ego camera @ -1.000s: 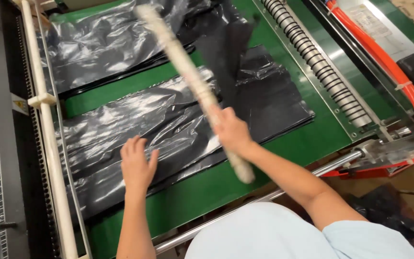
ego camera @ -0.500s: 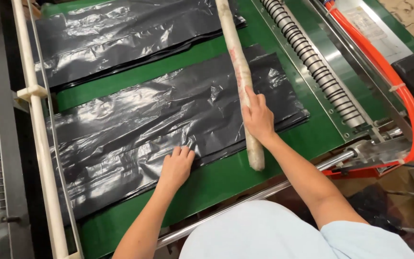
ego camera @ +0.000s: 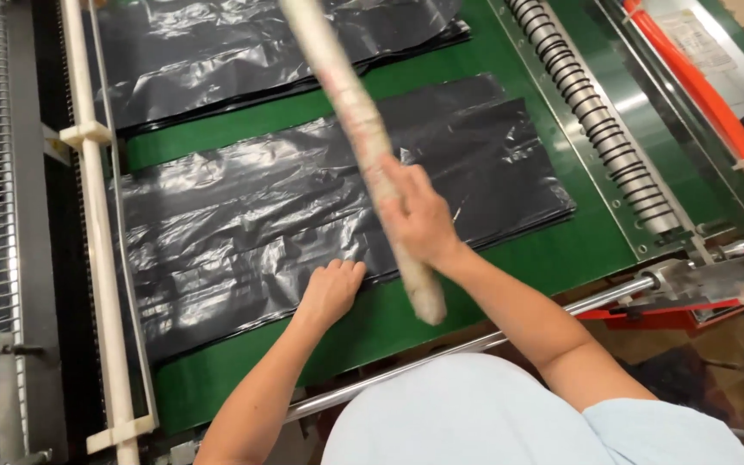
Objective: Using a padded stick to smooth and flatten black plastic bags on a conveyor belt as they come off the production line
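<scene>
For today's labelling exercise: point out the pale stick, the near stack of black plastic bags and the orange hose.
pale stick (ego camera: 350,108), head view, mid-shaft.
near stack of black plastic bags (ego camera: 243,215), head view, wrinkled top sheet.
orange hose (ego camera: 716,112), head view, straight run.

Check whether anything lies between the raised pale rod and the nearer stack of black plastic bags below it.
Nothing visible does. The right hand holds the pale rod above the black bag stack, whose near edge the left hand presses.

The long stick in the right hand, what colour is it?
The stick is off-white with faint reddish smudges, seen in the head view.
</scene>
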